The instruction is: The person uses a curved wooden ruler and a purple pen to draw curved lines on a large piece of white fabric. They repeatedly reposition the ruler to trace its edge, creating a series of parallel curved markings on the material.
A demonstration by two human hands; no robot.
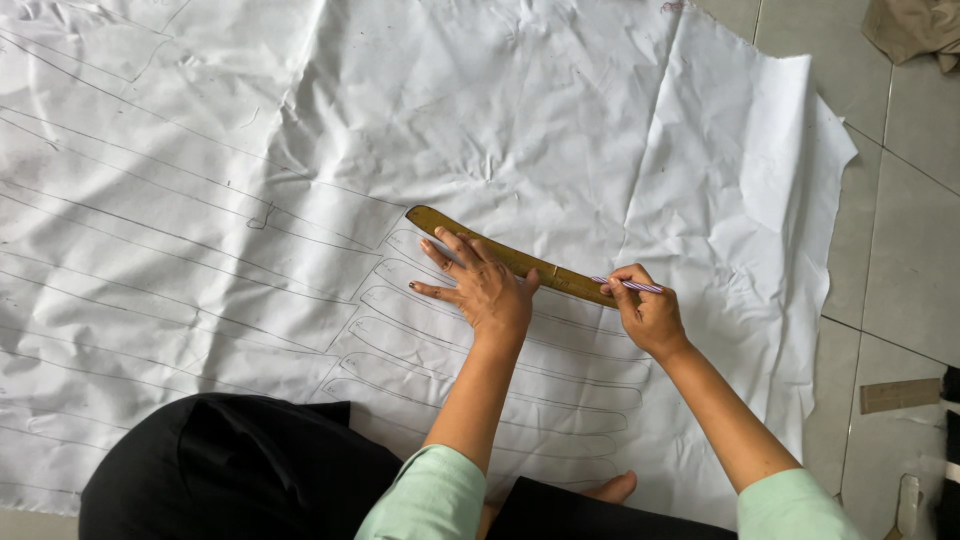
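From the head camera, a person is sitting on the tiled floor (900, 220) over a big sheet of crumpled white paper (560, 110) that is lying flat on it. The left hand (478, 285) is spread, fingers fanned and pressing down on a curved yellow-brown ruler (540, 268), which is lying on the paper near its middle, just above a stack of long rounded outlines (480, 385) already drawn in pencil. The right hand (648, 310) is pinching a striped pencil (628, 285) between thumb and fingers, its tip touching or just beside the right end of the ruler; the tip itself is hidden, so I cannot tell whether it is on the paper.

The risks, as I judge them: the left hand is bearing on the middle of the ruler only, so the free left end could be pivoting if pencil pressure pushes sideways, bending the line away from the earlier curves. The paper is creased and unweighted, so a ridge under the ruler could be lifting it, letting the pencil slip beneath the edge or snag and tear the sheet. The person's black-clad knee (230, 465) is resting on the lower edge of the paper; shifting it could be dragging the whole sheet and the ruler with it.
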